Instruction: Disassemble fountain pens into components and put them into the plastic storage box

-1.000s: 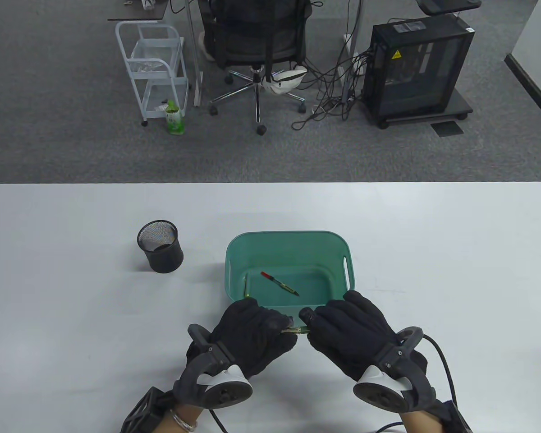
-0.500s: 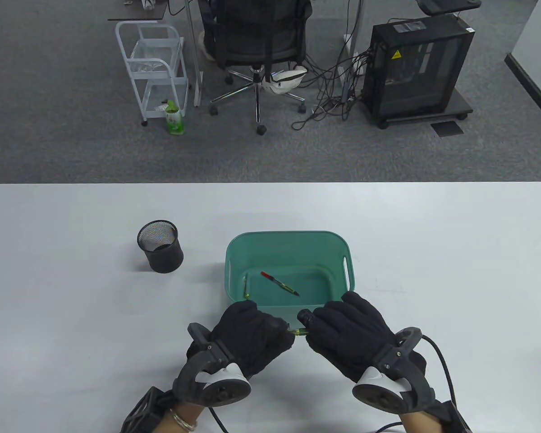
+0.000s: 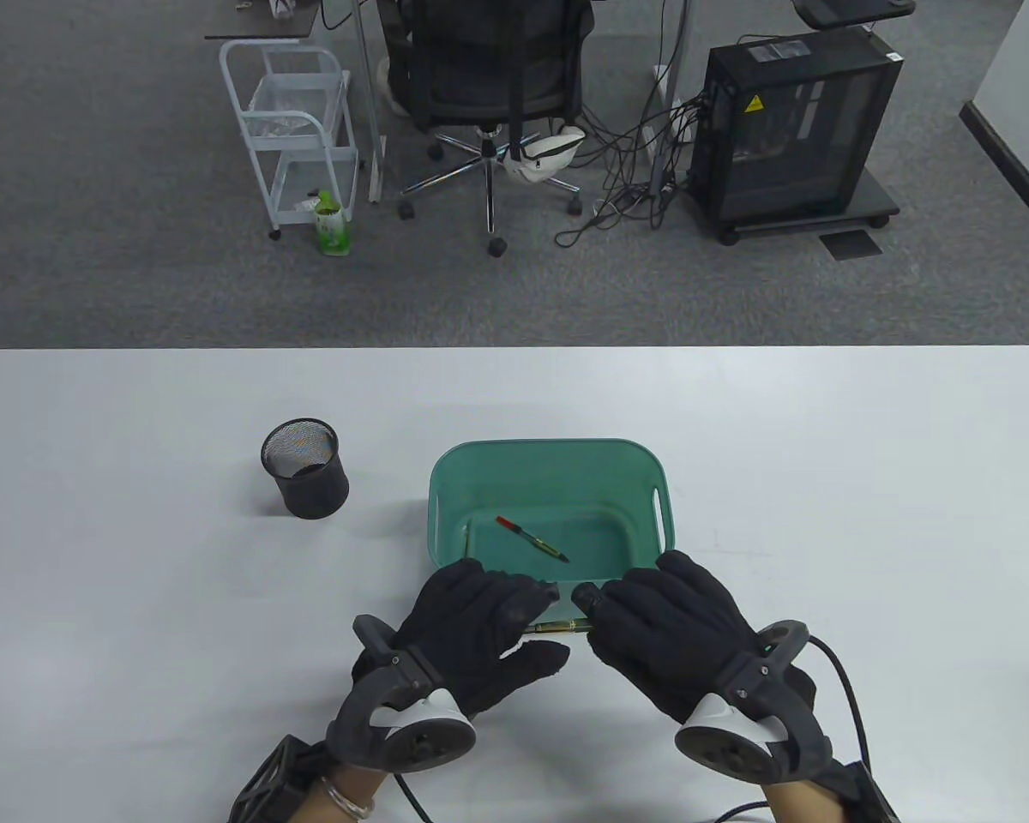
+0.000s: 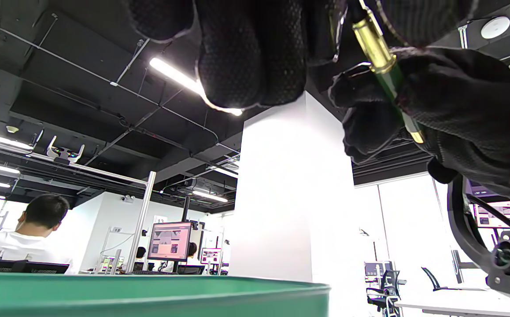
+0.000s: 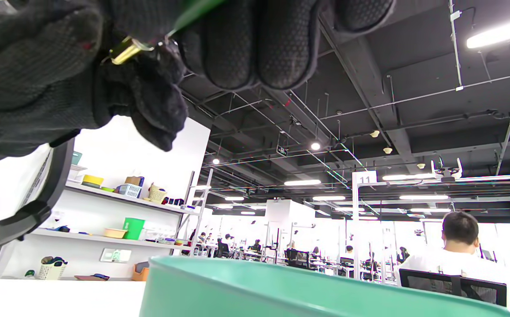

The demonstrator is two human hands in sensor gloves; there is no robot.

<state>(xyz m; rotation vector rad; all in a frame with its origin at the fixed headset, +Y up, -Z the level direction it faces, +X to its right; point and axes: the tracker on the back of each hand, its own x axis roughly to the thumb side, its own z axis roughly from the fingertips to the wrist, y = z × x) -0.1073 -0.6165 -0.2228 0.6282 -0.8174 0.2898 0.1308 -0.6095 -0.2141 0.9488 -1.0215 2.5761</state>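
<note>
A green fountain pen with a gold band lies level between both gloved hands, just in front of the green plastic storage box. My left hand pinches its gold end and my right hand grips the green barrel. In the left wrist view the gold band and green barrel run from my left fingers into the right glove. In the right wrist view the gold piece shows beside my right fingers. Inside the box lie a red-tipped ink refill and a thin green part.
A black mesh pen cup stands left of the box. The box's near rim fills the bottom of both wrist views. Past the table's far edge are an office chair, a white cart and a computer tower.
More of the pen shows between the hands than half a second ago. My left hand has eased leftward and its thumb has spread out. The right hand has barely moved.
</note>
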